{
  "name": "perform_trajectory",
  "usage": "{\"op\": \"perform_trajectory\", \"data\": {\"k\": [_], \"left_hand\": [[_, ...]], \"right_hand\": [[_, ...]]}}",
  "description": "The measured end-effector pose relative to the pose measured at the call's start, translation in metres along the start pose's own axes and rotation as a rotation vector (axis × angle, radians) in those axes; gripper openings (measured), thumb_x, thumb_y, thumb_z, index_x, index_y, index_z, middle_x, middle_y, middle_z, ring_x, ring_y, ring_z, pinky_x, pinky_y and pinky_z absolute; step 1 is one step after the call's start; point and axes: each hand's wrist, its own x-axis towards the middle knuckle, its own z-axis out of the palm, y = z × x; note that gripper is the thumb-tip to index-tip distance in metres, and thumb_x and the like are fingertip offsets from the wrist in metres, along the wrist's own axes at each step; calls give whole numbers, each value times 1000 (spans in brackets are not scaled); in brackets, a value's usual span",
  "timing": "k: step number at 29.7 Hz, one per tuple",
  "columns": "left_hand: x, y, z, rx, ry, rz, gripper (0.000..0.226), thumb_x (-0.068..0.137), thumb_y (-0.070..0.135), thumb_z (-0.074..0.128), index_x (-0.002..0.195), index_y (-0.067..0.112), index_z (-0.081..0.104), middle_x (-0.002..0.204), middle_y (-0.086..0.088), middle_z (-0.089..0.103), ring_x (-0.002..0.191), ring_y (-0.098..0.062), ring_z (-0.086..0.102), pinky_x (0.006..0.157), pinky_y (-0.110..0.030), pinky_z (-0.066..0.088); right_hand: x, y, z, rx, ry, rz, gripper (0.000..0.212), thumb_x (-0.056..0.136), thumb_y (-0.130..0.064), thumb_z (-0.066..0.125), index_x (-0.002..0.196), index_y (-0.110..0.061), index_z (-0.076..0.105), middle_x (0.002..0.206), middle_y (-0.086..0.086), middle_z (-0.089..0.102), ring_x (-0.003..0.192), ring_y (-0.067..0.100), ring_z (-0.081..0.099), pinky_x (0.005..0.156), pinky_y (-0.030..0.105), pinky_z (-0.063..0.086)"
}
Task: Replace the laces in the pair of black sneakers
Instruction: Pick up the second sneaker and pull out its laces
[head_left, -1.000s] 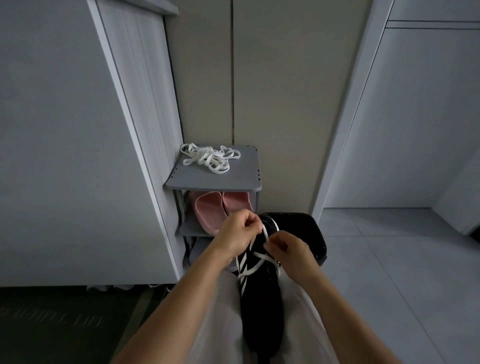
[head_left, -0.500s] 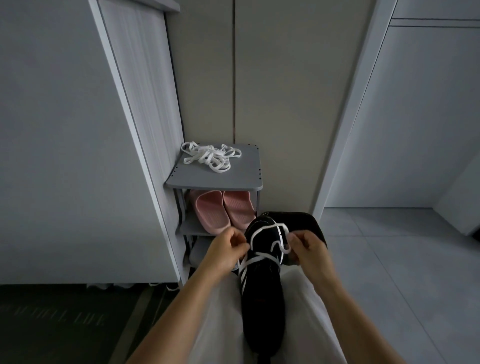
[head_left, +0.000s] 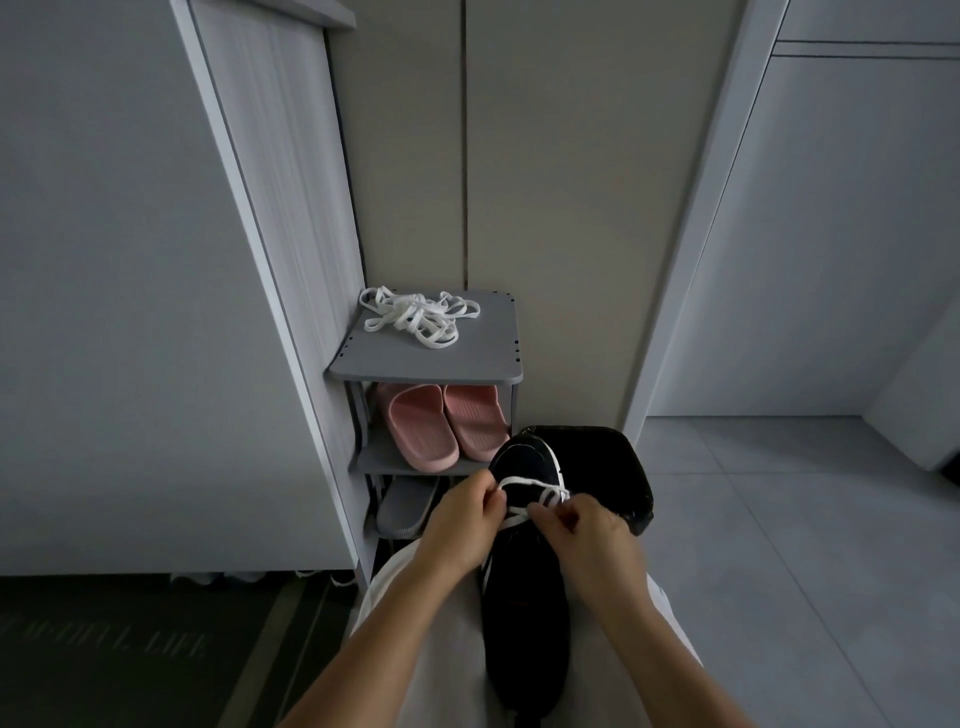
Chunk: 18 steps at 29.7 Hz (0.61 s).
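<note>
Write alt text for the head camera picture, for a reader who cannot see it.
Seen from above, a person's left hand and right hand each pinch a white lace on a black sneaker that lies on their lap. Ahead, a grey shoe rack carries loose white laces on top and pink slippers on the shelf below.

Dim entryway. A small grey shoe rack stands against a beige panelled wall. Just left of the rack rises a tall white cabinet. Right of the rack are a pale door frame and grey floor tiles. A dark mat lies left of the rack, nearer the viewer.
</note>
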Motion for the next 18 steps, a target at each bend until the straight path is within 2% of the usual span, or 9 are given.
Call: {"op": "perform_trajectory", "data": {"k": [2, 5, 8, 11, 13, 16, 18], "left_hand": [[-1, 0, -1, -62, 22, -25, 33, 93, 17, 49, 64, 24, 36, 61, 8, 44, 58, -7, 43, 59, -25, 30], [-2, -2, -4, -132, 55, -62, 32, 93, 14, 50, 63, 19, 39, 56, 7, 43, 54, -7, 41, 53, -21, 30], [1, 2, -25, -314, 165, -152, 30, 93, 11, 48, 63, 13, 42, 50, 3, 42, 48, -12, 38, 53, -27, 32], [11, 3, -71, -523, 375, -211, 29, 91, 6, 45, 63, 11, 45, 45, 0, 43, 40, -8, 39, 45, -21, 34], [16, 5, -90, -514, 375, -188, 26, 92, 9, 46, 67, 11, 47, 53, -3, 48, 47, -12, 42, 50, -24, 36], [12, 11, -75, -446, 166, -193, 17, 94, 24, 49, 80, 15, 48, 73, -2, 58, 57, -9, 52, 50, -17, 39], [5, 10, -53, -349, 36, -224, 21, 92, 33, 51, 80, 16, 47, 74, -1, 58, 57, -8, 51, 48, -14, 39]], "right_hand": [[6, -5, 0, 101, 36, 56, 30, 86, -46, 58, 97, -18, 57, 88, -8, 57, 89, 16, 59, 70, 28, 41], [14, -8, 4, 201, 79, -52, 16, 90, -27, 59, 87, -11, 60, 74, -3, 61, 71, 16, 59, 64, 30, 47], [23, 1, -4, 402, 146, -31, 19, 91, -18, 57, 73, -13, 58, 60, -1, 56, 54, 13, 51, 52, 24, 43], [39, 12, -38, 692, 348, 87, 15, 91, -10, 54, 77, -10, 58, 60, 3, 54, 43, 4, 47, 40, 18, 38], [45, 14, -65, 835, 400, 96, 14, 93, -7, 51, 80, -8, 57, 64, 4, 57, 44, 4, 47, 38, 13, 36], [43, 12, -72, 765, 178, 97, 18, 94, -11, 50, 79, -7, 58, 68, 5, 62, 54, 13, 49, 46, 19, 39], [35, 15, -55, 637, -10, 108, 22, 94, -15, 52, 74, -7, 58, 65, 5, 63, 52, 13, 50, 46, 21, 36]]}}
